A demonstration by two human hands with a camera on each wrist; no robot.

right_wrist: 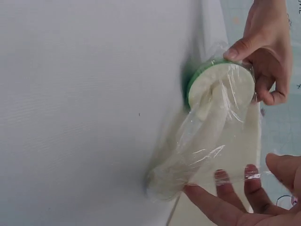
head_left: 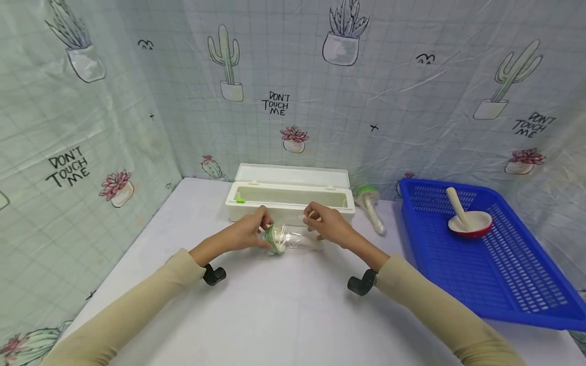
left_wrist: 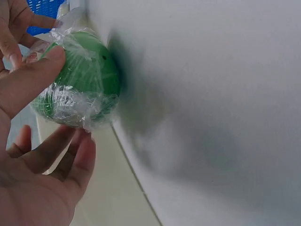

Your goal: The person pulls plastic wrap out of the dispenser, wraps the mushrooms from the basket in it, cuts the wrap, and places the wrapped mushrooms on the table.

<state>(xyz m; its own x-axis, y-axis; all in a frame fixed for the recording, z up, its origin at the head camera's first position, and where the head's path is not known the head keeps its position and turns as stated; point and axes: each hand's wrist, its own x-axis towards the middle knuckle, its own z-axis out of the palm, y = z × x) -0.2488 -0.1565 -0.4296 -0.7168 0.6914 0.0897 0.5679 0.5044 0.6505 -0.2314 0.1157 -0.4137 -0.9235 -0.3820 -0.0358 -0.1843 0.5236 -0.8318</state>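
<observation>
In the head view, black lettering on the pale cactus-printed cloth wall (head_left: 311, 84) reads "DON'T TOUCH ME"; near the white surface's (head_left: 293, 315) far edge, before an open white plastic box (head_left: 288, 214), lies a green-and-cream round-headed utensil (head_left: 276, 239) in clear plastic film (head_left: 296, 238). In the left wrist view, the left hand's (left_wrist: 42, 160) parted fingers grip its green head. In the right wrist view, the right hand's (right_wrist: 254, 202) curled fingers pinch the film by the handle's end.

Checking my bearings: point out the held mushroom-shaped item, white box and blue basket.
Held mushroom-shaped item (left_wrist: 91, 70), left wrist view: green cap.
White box (head_left: 288, 215), head view: front wall.
Blue basket (head_left: 469, 272), head view: bare bottom.
</observation>
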